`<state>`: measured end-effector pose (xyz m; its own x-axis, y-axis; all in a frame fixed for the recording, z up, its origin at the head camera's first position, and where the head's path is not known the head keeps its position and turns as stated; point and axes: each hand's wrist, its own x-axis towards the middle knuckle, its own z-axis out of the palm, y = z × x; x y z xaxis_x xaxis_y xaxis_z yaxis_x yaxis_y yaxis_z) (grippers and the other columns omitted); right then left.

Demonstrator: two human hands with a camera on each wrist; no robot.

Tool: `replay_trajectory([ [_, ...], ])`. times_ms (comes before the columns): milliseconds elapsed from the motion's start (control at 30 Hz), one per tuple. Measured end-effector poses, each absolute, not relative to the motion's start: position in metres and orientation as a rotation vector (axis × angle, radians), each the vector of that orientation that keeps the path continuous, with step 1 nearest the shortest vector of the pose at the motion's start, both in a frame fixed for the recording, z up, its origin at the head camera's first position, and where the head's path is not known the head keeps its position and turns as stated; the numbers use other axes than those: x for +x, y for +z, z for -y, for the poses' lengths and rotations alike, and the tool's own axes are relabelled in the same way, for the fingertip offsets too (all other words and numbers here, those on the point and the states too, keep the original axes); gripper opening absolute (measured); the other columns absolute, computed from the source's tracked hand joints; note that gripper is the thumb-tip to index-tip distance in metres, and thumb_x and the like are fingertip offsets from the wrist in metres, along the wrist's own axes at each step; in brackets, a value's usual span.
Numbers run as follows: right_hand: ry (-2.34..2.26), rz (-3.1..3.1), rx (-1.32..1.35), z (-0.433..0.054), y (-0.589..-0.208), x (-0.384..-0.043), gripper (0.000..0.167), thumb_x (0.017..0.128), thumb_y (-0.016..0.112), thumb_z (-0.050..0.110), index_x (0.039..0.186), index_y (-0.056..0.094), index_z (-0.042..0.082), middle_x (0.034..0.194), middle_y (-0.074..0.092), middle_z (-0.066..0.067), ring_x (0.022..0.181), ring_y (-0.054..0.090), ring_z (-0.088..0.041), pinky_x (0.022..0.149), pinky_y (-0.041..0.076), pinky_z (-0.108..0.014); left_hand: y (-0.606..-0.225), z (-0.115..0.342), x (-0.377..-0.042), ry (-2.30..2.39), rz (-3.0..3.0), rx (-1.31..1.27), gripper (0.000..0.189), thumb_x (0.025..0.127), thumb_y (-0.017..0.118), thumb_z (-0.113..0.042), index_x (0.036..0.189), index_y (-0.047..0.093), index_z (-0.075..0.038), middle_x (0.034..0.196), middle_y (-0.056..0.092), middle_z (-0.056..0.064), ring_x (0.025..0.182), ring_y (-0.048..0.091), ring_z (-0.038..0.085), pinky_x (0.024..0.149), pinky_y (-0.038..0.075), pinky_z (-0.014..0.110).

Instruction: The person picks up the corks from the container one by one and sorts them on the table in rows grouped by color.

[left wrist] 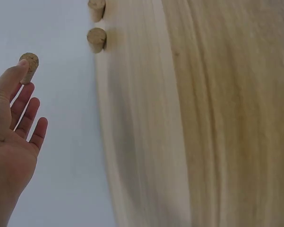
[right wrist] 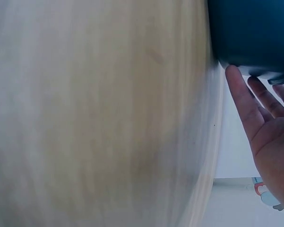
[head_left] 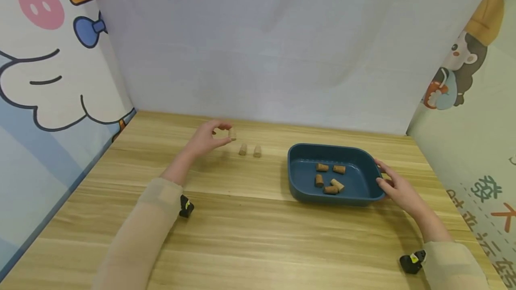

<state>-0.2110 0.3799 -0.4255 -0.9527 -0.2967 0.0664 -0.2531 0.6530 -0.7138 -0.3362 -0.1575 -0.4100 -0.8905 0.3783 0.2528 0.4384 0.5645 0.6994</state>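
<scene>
My left hand [head_left: 205, 139] pinches a cork [head_left: 232, 134] between thumb and fingertips, holding it off the table. In the left wrist view this cork [left wrist: 30, 66] stands at the thumb tip, while the other fingers [left wrist: 24, 111] are spread below it. Two more corks stand on the table close by, one nearer the hand [head_left: 242, 149] and one just right of it [head_left: 257, 151]. My right hand [head_left: 397, 189] holds the right end of a dark blue rectangular tray [head_left: 296, 187], thumb at the rim. Several corks [head_left: 319, 180] lie inside the tray.
A light wooden table [head_left: 242, 245] carries everything. White cloth [head_left: 258, 57] hangs behind its back edge. Printed panels stand at both sides, the left one [head_left: 52, 84] and the right one [head_left: 475, 138]. A small black device [head_left: 186, 206] sits at the left cuff, another [head_left: 412, 262] at the right.
</scene>
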Motion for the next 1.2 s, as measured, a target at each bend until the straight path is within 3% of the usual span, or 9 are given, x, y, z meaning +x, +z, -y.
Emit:
replay_trajectory([
  [133,-1.204,-2.800,-0.465,-0.380,-0.425,-0.211,0.057,0.101,0.043,0.012,0.151,0.016,0.003,0.139,0.029,-0.037,0.089,0.057,0.007,0.057,0.057,-0.032,-0.418,0.164,-0.341,-1.277,2.754,-0.658,0.043,0.088,0.069,-0.020,0.127,0.057,-0.006,0.124,0.058,0.012,0.116,0.049,0.028,0.097,0.042,0.047],
  [333,-1.193,-2.798,-0.450,-0.379,-0.424,-0.210,0.057,0.101,0.042,0.012,0.151,0.015,0.005,0.139,0.029,-0.036,0.094,0.064,-0.021,0.058,0.057,-0.032,-0.429,0.173,-0.349,-1.328,2.824,-0.569,0.044,0.089,0.068,-0.018,0.128,0.055,-0.002,0.127,0.056,0.014,0.119,0.047,0.031,0.098,0.041,0.049],
  [533,-1.186,-2.796,-0.449,-0.379,-0.425,-0.210,0.057,0.102,0.040,0.014,0.152,0.013,0.006,0.140,0.027,-0.036,0.101,0.057,-0.045,0.059,0.057,-0.032,-0.437,0.176,-0.354,-1.275,2.919,-0.548,0.043,0.087,0.069,-0.015,0.125,0.057,0.000,0.125,0.057,0.018,0.118,0.048,0.034,0.101,0.040,0.048],
  [1200,-1.226,-2.770,-0.453,-0.379,-0.426,-0.212,0.057,0.101,0.040,0.011,0.151,0.013,0.003,0.139,0.028,-0.036,0.102,0.055,-0.046,0.059,0.057,-0.031,-0.441,0.159,-0.358,-1.185,3.058,-0.708,0.042,0.089,0.066,-0.015,0.126,0.055,0.001,0.125,0.057,0.019,0.118,0.052,0.034,0.102,0.041,0.045],
])
